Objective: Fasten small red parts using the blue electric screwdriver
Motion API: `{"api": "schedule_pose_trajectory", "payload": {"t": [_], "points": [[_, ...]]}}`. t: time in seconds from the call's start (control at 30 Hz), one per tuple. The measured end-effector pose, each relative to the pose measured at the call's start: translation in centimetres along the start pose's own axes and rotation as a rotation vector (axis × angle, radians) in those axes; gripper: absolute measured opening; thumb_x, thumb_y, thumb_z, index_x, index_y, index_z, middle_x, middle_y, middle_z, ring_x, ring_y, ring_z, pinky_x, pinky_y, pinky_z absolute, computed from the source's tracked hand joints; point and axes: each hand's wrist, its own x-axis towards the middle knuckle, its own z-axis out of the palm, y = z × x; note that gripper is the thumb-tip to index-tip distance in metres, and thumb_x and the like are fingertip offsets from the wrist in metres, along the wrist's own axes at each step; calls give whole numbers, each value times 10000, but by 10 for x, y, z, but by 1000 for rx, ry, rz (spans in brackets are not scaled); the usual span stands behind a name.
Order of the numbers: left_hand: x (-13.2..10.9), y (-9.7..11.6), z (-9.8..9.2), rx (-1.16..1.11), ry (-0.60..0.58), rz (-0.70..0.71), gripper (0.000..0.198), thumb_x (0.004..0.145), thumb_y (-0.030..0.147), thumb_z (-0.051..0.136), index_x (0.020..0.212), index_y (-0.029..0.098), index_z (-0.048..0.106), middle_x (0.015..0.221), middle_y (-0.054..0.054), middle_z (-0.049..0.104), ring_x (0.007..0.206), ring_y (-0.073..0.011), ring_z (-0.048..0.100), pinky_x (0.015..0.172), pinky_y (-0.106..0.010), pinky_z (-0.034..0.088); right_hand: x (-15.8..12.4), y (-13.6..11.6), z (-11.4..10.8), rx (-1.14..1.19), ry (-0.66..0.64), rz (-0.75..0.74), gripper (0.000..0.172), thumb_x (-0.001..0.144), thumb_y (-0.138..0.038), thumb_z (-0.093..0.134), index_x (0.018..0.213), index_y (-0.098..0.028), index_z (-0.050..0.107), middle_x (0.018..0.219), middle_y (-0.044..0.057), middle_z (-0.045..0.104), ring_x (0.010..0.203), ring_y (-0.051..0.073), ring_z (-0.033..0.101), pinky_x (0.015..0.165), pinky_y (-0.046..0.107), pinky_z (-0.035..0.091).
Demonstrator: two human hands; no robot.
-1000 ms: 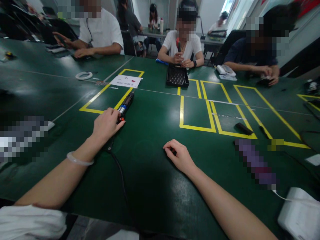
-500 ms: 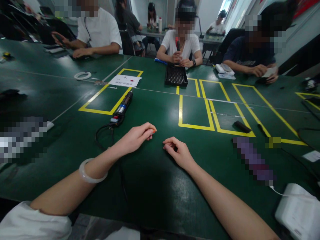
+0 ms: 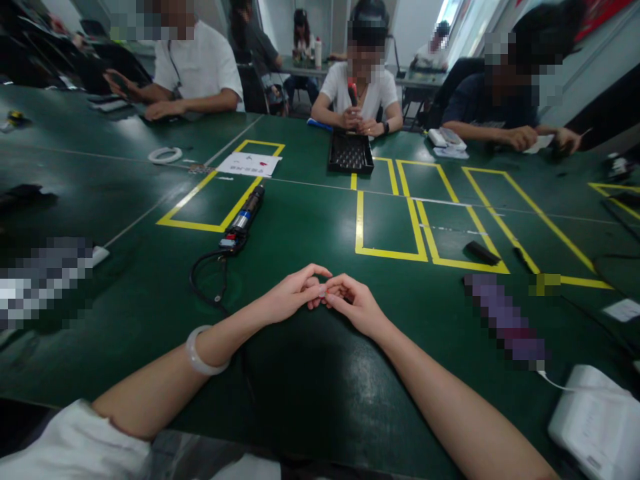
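My left hand (image 3: 293, 293) and my right hand (image 3: 361, 305) meet above the green table, their fingertips touching. Between the pinched fingers shows a tiny clear-and-orange piece (image 3: 323, 292), too small and too covered to name. The left index finger reaches out over the right fingertips, while its thumb presses at the piece. The right thumb and fingers close on it from the other side. Beyond my left hand lies a black electric screwdriver (image 3: 245, 217) with a blue band, its cable looping back toward my left forearm.
Yellow tape rectangles (image 3: 393, 255) mark the green table (image 3: 310, 220). A paper sheet (image 3: 249, 165), a white ring (image 3: 165, 155) and a black tray (image 3: 350, 163) lie farther off. At right are a blurred purple object (image 3: 507, 320) and a white charger (image 3: 597, 420). Several people sit across.
My left hand has moved right and slightly down to meet my right hand. The small orange-tipped piece it held is now between both hands. The right hand has hardly moved.
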Motion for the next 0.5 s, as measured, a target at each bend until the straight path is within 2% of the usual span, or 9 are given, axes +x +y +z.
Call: {"api": "schedule_pose_trajectory", "payload": {"t": [0.13,0.23,0.37,0.5], "points": [[2,-4,-3,-64,37,-9,338,922,468,474,990,140,518,794,-27,614,692,-126,587,699,-281,471,2,0,1,-19,70,-30,197,880,-352,623,1006,-210,569,860,23,662,774,144,641,730,287,523],[1,-3,-6,-36,17,-8,305,888,431,548,962,136,539,795,-24,609,741,-131,590,735,-277,469,2,-1,2,-72,88,-53,153,875,-316,610,974,-211,559,834,15,637,749,141,622,703,283,513],[-3,1,-7,119,42,42,259,880,383,567,970,141,571,842,-30,619,792,-136,591,750,-263,466,2,-3,2,-97,120,-51,167,861,-301,618,982,-209,548,838,11,621,729,136,607,672,271,506],[-6,4,-8,310,44,138,229,906,363,528,1002,163,582,977,-47,645,905,-153,614,847,-282,476,2,-5,2,-145,117,-24,117,861,-275,610,939,-198,569,799,3,609,699,129,581,652,262,483]]}}
